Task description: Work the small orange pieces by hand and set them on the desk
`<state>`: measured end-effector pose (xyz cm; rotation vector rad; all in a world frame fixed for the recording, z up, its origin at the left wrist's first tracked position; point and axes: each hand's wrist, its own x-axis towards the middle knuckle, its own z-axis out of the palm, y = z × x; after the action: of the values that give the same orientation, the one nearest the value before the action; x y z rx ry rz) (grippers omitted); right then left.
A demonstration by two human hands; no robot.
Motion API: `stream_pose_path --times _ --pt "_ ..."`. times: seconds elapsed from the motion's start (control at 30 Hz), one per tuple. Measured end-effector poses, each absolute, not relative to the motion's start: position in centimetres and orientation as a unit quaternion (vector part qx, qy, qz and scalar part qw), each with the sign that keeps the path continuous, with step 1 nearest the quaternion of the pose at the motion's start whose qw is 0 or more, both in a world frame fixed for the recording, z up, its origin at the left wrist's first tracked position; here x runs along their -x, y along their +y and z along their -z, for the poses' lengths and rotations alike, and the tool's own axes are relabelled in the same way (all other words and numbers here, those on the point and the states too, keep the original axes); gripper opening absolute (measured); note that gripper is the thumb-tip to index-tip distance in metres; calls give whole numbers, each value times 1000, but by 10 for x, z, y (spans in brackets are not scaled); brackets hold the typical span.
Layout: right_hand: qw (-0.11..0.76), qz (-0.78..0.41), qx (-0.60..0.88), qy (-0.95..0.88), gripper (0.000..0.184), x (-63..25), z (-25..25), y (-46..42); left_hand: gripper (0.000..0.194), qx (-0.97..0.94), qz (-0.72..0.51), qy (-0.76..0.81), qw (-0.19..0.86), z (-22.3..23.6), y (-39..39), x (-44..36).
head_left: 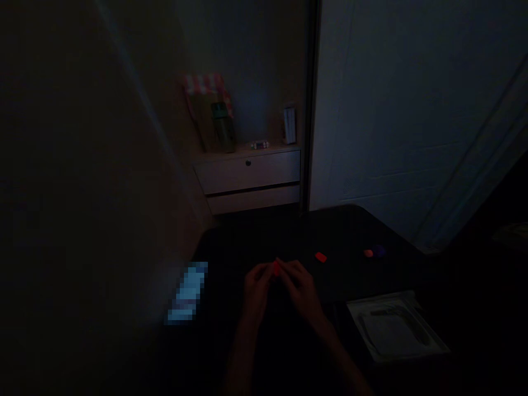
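Both hands meet over the dark table, fingertips pinched on a small red piece (pixel 276 269). My left hand (pixel 256 281) grips it from the left, my right hand (pixel 300 280) from the right. The fingers cover much of it, and in the dim light its kind cannot be made out. Farther right on the table lies another flat red piece (pixel 320 257), apart from my right hand. Beyond that, a small orange-pink lump (pixel 368 253) sits against a purple lump (pixel 379 251).
The dark table (pixel 289 231) has rounded far corners. A lit, blurred-out screen (pixel 187 292) is at left. A pale square tray-like item (pixel 396 333) lies at right. Behind stands a white drawer unit (pixel 256 173) bearing a green-capped bottle (pixel 223 126) and a white box (pixel 290 125).
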<state>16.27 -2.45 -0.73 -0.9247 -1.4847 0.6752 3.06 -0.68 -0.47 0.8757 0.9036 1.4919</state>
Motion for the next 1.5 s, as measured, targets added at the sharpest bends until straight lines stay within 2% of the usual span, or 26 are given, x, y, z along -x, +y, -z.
stream_pose_path --times 0.2,0.4,0.53,0.87,1.33,1.5 --pt "623 -291 435 -581 22 -161 2 -25 32 -348 -632 380 579 -2 -9 -33" --pt "621 -280 431 -592 18 -161 -1 -25 26 -405 -619 393 546 3 -8 -32" --pt "623 -292 440 -577 20 -161 2 -23 28 -432 -607 403 531 6 -8 -32" --pt "654 -421 434 -455 30 -163 -1 -19 40 -599 -517 405 459 1 -14 -30" --pt "658 -414 453 -437 34 -168 3 -13 40 -605 -513 391 467 1 -16 -35" --pt "675 -418 452 -407 35 -168 6 -10 40 -633 -511 391 430 2 -16 -36"
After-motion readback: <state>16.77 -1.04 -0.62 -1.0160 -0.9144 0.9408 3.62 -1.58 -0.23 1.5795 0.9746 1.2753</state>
